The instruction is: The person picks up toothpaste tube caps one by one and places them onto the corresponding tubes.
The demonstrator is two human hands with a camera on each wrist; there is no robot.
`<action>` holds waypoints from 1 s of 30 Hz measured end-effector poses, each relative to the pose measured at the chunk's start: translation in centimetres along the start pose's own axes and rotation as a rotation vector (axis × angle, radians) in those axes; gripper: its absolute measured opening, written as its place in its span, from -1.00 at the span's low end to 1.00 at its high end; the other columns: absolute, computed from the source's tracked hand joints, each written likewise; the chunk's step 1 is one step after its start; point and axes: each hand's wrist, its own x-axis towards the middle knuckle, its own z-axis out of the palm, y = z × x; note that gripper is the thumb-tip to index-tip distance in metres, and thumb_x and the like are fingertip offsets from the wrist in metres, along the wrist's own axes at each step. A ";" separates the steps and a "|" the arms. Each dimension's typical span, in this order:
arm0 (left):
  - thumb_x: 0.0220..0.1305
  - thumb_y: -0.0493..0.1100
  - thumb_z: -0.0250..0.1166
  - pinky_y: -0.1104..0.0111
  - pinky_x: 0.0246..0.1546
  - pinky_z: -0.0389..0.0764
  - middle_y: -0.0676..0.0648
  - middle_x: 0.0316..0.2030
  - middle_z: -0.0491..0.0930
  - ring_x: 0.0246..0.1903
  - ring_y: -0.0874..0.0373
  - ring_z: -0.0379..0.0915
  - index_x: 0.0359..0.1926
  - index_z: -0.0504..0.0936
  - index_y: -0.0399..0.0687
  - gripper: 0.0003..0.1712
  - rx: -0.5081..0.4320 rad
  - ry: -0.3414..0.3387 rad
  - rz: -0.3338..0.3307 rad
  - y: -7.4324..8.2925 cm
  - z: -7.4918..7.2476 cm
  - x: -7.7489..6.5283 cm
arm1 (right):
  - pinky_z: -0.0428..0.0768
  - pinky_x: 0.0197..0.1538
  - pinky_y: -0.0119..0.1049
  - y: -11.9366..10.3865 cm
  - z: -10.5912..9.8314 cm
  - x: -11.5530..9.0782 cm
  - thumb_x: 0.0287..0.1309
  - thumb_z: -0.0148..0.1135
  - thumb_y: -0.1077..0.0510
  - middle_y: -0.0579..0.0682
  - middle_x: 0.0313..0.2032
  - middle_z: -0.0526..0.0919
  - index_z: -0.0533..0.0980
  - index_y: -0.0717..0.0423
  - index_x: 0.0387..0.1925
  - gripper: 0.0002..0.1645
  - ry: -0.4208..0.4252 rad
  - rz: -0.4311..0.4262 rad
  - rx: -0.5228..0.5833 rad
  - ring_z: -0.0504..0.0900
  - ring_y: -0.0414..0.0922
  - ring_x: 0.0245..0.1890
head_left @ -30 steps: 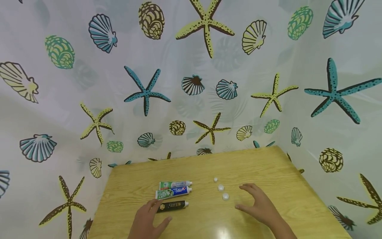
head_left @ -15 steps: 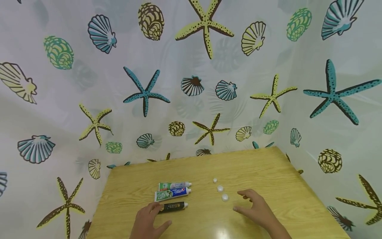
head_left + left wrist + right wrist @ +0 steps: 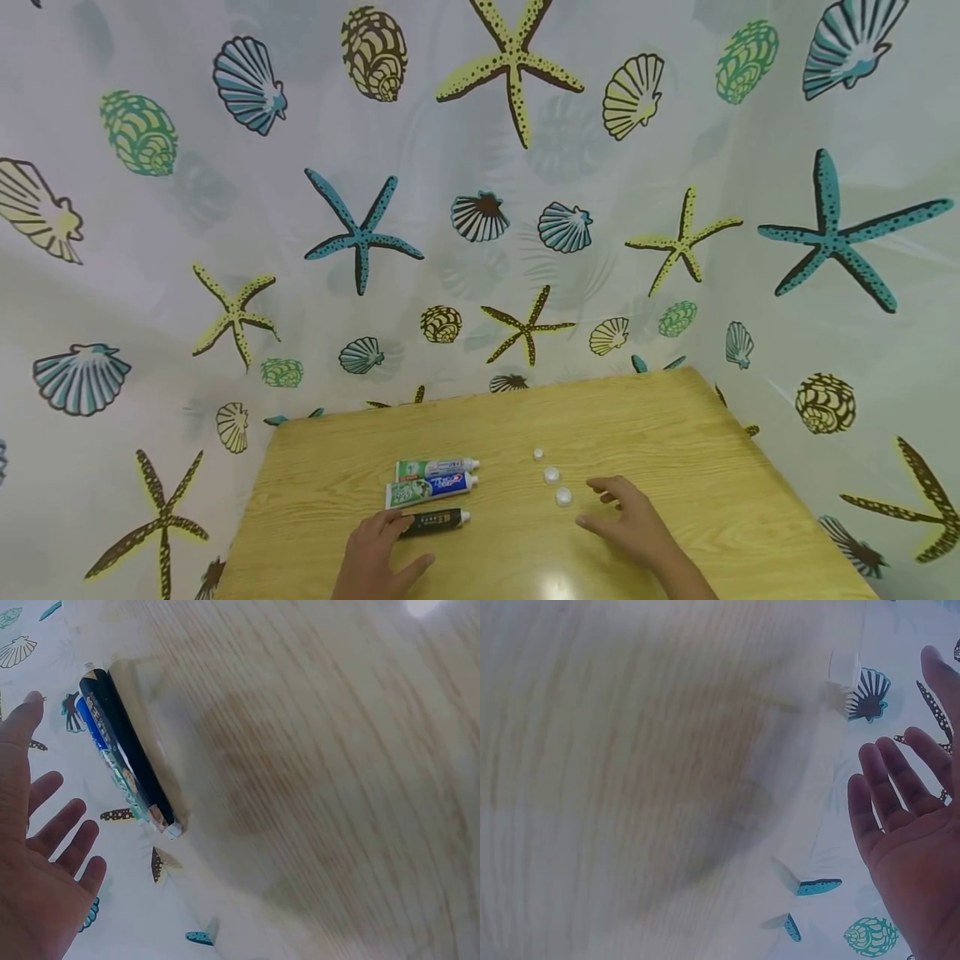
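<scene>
Three toothpaste tubes lie side by side on the wooden table (image 3: 675, 433): a green-and-white tube (image 3: 437, 468) farthest, a blue-and-green tube (image 3: 429, 488) in the middle, a black tube (image 3: 438, 521) (image 3: 127, 746) nearest. Their necks are bare. Three white caps (image 3: 552, 475) lie in a short row to their right; one cap (image 3: 844, 669) shows in the right wrist view. My left hand (image 3: 378, 554) (image 3: 37, 877) hovers open, fingertips over the black tube's rear end. My right hand (image 3: 626, 521) (image 3: 907, 832) is open, fingers spread, just right of the nearest cap (image 3: 563, 497).
A curtain (image 3: 360, 233) printed with starfish and shells hangs round the table at the back and both sides. Bare tabletop lies to the right of the caps and near the front edge, where a light glare (image 3: 558, 583) shows.
Both hands have edged slightly: the right hand drifted left toward the nearest cap, and the left hand stayed by the black tube. Tubes and caps have not moved.
</scene>
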 end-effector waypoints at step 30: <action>0.16 0.45 0.49 -0.16 0.14 0.59 -0.10 0.09 0.65 0.08 -0.12 0.61 0.22 0.69 -0.09 -0.15 -0.049 -0.056 -0.023 -1.0 3.3 2.4 | 0.64 0.21 0.15 0.5 2.6 2.7 0.12 0.62 -0.15 0.05 0.15 0.63 0.58 0.08 0.28 -0.23 -0.039 0.032 -0.011 0.59 0.06 0.17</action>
